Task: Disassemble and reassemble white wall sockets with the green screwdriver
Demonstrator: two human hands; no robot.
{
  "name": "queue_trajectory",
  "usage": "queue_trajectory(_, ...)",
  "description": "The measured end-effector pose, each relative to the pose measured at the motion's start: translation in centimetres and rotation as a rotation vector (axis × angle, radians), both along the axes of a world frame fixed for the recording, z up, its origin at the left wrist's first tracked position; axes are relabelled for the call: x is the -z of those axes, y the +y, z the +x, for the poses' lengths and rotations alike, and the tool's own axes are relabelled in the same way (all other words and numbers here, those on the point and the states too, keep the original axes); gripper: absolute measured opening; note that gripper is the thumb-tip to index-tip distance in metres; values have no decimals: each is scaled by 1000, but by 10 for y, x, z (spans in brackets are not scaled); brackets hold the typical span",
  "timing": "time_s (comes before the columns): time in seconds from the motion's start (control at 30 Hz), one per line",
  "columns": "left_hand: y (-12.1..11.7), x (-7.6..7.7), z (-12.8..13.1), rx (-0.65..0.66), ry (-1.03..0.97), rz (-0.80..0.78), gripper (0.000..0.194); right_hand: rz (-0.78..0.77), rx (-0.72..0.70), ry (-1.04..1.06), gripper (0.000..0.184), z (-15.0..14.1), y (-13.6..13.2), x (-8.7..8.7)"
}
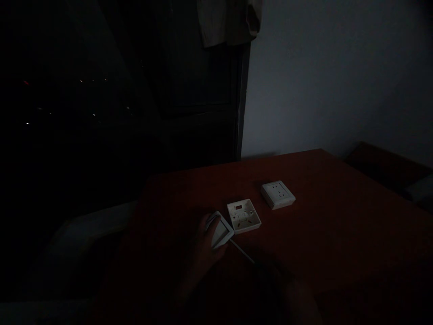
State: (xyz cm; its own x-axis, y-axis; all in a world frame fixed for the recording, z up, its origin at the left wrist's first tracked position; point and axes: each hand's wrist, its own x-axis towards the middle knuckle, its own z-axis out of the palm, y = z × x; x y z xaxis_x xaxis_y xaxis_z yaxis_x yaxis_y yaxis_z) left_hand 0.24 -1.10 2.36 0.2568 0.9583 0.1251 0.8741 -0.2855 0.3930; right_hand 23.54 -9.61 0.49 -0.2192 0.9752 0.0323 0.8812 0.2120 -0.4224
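My left hand (205, 246) is closed around a white square wall switch plate (221, 232), gripping its edges and holding it tilted over the table. My right hand (275, 273), mostly lost in the dark, is wrapped around a screwdriver (241, 251) whose handle barely shows. The thin metal shaft points up and left, and its tip meets the lower right edge of the plate. Just beyond the plate is an open white mounting box (244, 216), hollow side up, with holes in its base.
A white wall socket (279, 194) on its box lies farther back on the reddish-brown table (324, 216). Behind stand a pale wall (331, 81) and a dark window with small lights outside. Cloth (226, 22) hangs at the top. The room is very dim.
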Motion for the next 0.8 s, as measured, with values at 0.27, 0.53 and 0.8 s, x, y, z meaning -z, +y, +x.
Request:
queue_trajectory(0.27,1,3,-3,12,-39,-24,67,-67,-44,-51,61,1,11,-9)
queue_trajectory(0.53,7,-4,-9,71,-208,-86,64,-298,-56,411,38,-20,47,-39)
queue_trajectory(0.8,29,-26,-19,2,-259,28,63,-384,-24,488,44,5,45,-51)
